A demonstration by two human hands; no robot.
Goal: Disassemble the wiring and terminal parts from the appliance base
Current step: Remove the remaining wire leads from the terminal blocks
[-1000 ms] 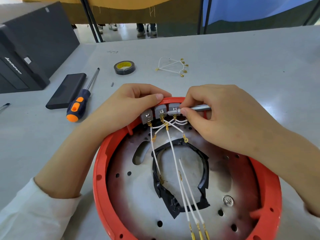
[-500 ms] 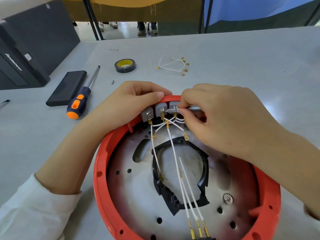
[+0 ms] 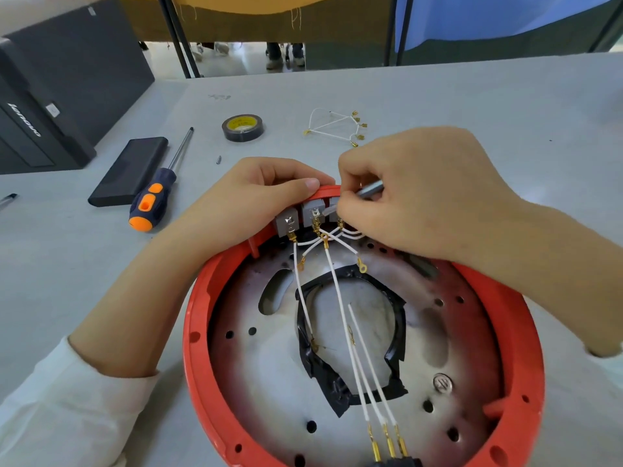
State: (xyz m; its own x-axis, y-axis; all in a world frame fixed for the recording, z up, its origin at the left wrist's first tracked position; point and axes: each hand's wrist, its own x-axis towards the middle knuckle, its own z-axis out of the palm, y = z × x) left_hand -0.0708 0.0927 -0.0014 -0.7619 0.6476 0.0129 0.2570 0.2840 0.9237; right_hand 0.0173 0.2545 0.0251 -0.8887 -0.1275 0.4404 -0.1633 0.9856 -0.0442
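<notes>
Grey matte tabletop [image 3: 438, 96] bears round red plastic appliance base [image 3: 195, 348]; left hand [image 3: 256, 197] grips its rim, right hand [image 3: 421, 190] pinches slim metal tool [image 3: 369, 189].

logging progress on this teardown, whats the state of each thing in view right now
left hand: grips the base rim
right hand: pinches a small metal tool at the terminal blocks
red base: open side up, white wires attached
screwdriver: lying untouched
tape roll: flat on the table
loose wire bundle: removed, on the table
</notes>
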